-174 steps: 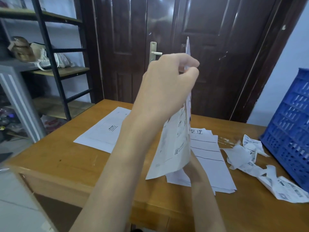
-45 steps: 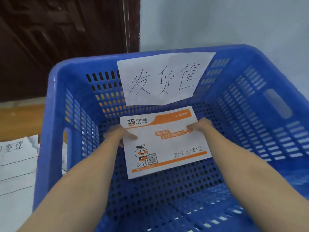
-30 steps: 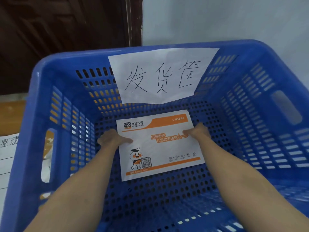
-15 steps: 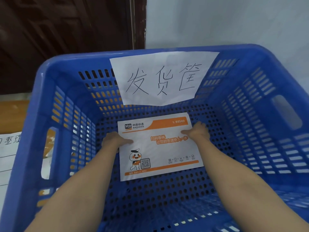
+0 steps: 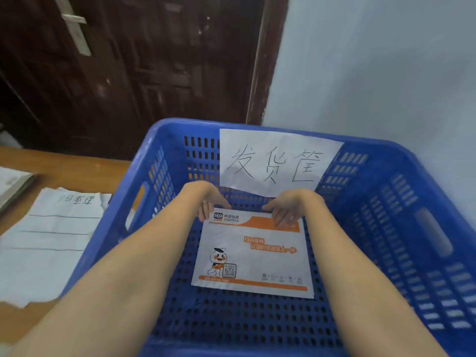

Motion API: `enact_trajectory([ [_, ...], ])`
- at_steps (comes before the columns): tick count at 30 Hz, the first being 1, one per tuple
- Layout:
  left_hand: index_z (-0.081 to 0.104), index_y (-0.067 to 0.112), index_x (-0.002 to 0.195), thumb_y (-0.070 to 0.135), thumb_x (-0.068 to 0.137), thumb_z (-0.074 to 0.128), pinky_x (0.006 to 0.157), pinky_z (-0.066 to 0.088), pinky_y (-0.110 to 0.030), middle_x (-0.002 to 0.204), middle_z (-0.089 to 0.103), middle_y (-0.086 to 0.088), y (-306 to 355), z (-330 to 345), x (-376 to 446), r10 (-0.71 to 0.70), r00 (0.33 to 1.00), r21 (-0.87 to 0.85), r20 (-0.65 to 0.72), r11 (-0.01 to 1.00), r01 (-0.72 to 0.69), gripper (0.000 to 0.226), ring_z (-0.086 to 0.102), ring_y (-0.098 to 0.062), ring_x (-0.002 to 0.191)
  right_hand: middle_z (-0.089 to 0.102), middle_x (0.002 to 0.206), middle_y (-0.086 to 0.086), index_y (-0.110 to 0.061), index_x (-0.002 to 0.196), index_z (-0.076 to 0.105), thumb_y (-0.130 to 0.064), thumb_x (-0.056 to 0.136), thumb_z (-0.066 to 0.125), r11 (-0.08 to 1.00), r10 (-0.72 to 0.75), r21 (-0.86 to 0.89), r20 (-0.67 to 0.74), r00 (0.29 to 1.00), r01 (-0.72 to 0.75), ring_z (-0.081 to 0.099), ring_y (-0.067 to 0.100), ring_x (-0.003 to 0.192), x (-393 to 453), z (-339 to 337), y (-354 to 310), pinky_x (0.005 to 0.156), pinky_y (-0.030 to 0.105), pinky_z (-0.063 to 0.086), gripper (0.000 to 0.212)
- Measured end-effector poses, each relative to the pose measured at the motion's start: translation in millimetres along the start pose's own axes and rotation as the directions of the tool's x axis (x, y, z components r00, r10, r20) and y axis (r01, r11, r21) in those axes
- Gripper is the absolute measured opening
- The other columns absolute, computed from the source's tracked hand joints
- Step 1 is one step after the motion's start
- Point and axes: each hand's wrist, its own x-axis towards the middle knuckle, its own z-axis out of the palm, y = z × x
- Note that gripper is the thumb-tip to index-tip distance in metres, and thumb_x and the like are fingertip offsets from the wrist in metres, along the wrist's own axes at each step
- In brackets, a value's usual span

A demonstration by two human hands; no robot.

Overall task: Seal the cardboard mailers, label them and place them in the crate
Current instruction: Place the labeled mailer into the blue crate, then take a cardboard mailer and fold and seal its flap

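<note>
Obs.: mailer, white with orange bands and a courier mascot, lies printed face up on the perforated floor of the blue crate, roughly mid-floor, its far edge close under the handwritten paper sign fixed to the far wall. Both arms reach in over the near rim. Left hand sits at the far-left corner, fingers pointing down onto the edge beside the logo; right hand is at the far-right corner, fingers spread over the orange band. Fingers of both look fairly straight and laid on top, not wrapped under, though whether a thumb is tucked beneath either corner I cannot tell. Judgement: this is the placing step, close to done. To finish it cleanly, I would press the far edge flat, check it sits square to the crate walls and not riding up against the far wall, then lift both hands straight up so the light mailer does not drag or skew. Whether a label is stuck on cannot be seen from this side. Lined sheets lie on the wooden table just left of the crate.
</note>
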Motion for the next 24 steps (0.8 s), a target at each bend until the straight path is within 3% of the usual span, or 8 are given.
enact_trajectory([
  [4, 0.033, -0.006, 0.143, 0.054, 0.091, 0.052, 0.111, 0.037, -0.039, 0.144, 0.043, -0.021, -3, -21, -60, 0.145, 0.987, -0.110, 0.065, 0.984, -0.137, 0.081, 0.045, -0.030, 0.132, 0.056, 0.129, 0.022, 0.006, 0.132, 0.046, -0.046, 0.093, 0.054, 0.997, -0.064, -0.038, 0.044, 0.997, 0.066, 0.057, 0.031, 0.118, -38, -4, -40, 0.106, 0.041, 0.042, 0.066],
  [6, 0.034, -0.004, 0.143, 0.053, 0.093, 0.048, 0.111, 0.037, -0.038, 0.145, 0.043, -0.019, -11, -34, -91, 0.240, 0.970, -0.177, 0.041, 0.957, -0.229, 0.077, 0.045, -0.028, 0.132, 0.053, 0.132, 0.023, 0.006, 0.135, 0.042, -0.047, 0.092, 0.054, 0.994, -0.108, -0.029, 0.071, 0.992, 0.110, 0.056, 0.031, 0.117, -62, -6, -60, 0.105, 0.039, 0.041, 0.069],
  [12, 0.052, 0.002, 0.130, 0.051, 0.093, 0.048, 0.103, 0.044, -0.032, 0.128, 0.062, -0.011, -82, -68, -178, 0.456, 0.843, -0.262, -0.287, 0.809, -0.526, 0.061, 0.062, -0.017, 0.113, 0.061, 0.120, 0.021, 0.005, 0.126, 0.051, -0.049, 0.087, 0.056, 0.953, -0.301, -0.053, -0.060, 0.952, 0.298, 0.064, 0.027, 0.100, -139, 1, -130, 0.095, 0.036, 0.048, 0.067],
  [15, 0.055, 0.006, 0.130, 0.049, 0.094, 0.048, 0.102, 0.045, -0.029, 0.124, 0.065, -0.006, -142, -77, -218, 0.510, 0.731, -0.242, -0.453, 0.719, -0.652, 0.057, 0.063, -0.011, 0.111, 0.065, 0.110, 0.018, 0.003, 0.126, 0.052, -0.051, 0.086, 0.055, 0.905, -0.423, -0.131, -0.163, 0.891, 0.405, 0.065, 0.027, 0.102, -181, 24, -170, 0.101, 0.039, 0.046, 0.068],
  [17, 0.052, 0.008, 0.133, 0.051, 0.093, 0.048, 0.102, 0.045, -0.029, 0.125, 0.064, -0.002, -189, -81, -244, 0.520, 0.661, -0.222, -0.540, 0.670, -0.708, 0.059, 0.063, -0.008, 0.112, 0.063, 0.118, 0.020, 0.003, 0.130, 0.050, -0.052, 0.087, 0.054, 0.869, -0.491, -0.190, -0.230, 0.840, 0.457, 0.063, 0.028, 0.107, -209, 47, -200, 0.102, 0.038, 0.046, 0.070],
  [19, 0.053, 0.013, 0.133, 0.054, 0.090, 0.050, 0.103, 0.045, -0.029, 0.123, 0.066, 0.004, -238, -84, -269, 0.494, 0.610, -0.173, -0.620, 0.672, -0.720, 0.060, 0.062, -0.005, 0.111, 0.060, 0.125, 0.021, 0.003, 0.131, 0.049, -0.051, 0.087, 0.055, 0.829, -0.559, -0.223, -0.278, 0.781, 0.513, 0.062, 0.027, 0.107, -234, 78, -230, 0.099, 0.036, 0.046, 0.070],
  [24, 0.057, 0.019, 0.127, 0.053, 0.091, 0.051, 0.102, 0.046, -0.029, 0.120, 0.066, 0.008, -354, -87, -314, 0.344, 0.474, -0.114, -0.811, 0.700, -0.705, 0.050, 0.061, -0.003, 0.110, 0.066, 0.114, 0.009, -0.007, 0.125, 0.057, -0.055, 0.084, 0.060, 0.680, -0.730, -0.289, -0.354, 0.585, 0.674, 0.065, 0.014, 0.100, -267, 162, -305, 0.092, 0.029, 0.049, 0.063],
])
